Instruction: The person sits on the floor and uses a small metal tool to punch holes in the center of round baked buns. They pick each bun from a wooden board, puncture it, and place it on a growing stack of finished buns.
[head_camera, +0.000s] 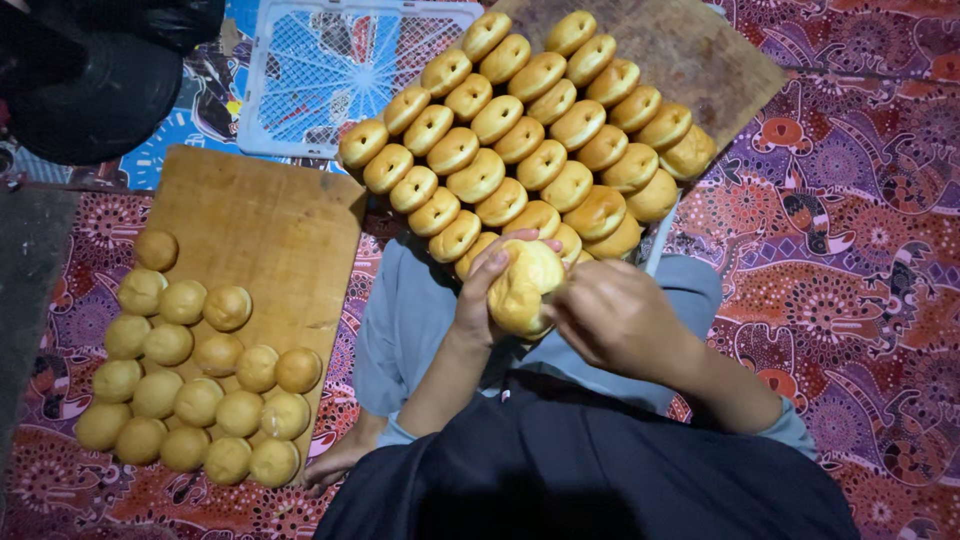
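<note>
My left hand (483, 290) grips a golden round bun (525, 285) from its left side, over my lap. My right hand (612, 318) presses against the same bun from the right, its fingers curled at the bun's edge. Just beyond the hands, several rows of browned buns (520, 140) lie packed on a wooden board (700, 50) that reaches up to the right. To my left, a second wooden board (255, 215) carries several paler round buns (190, 375) grouped at its near end.
A white plastic lattice crate (330, 70) lies at the top, behind the left board. A dark bag-like shape (95, 80) sits at the top left. A red and purple patterned cloth (850, 250) covers the floor. My bare foot (335, 462) rests by the left board.
</note>
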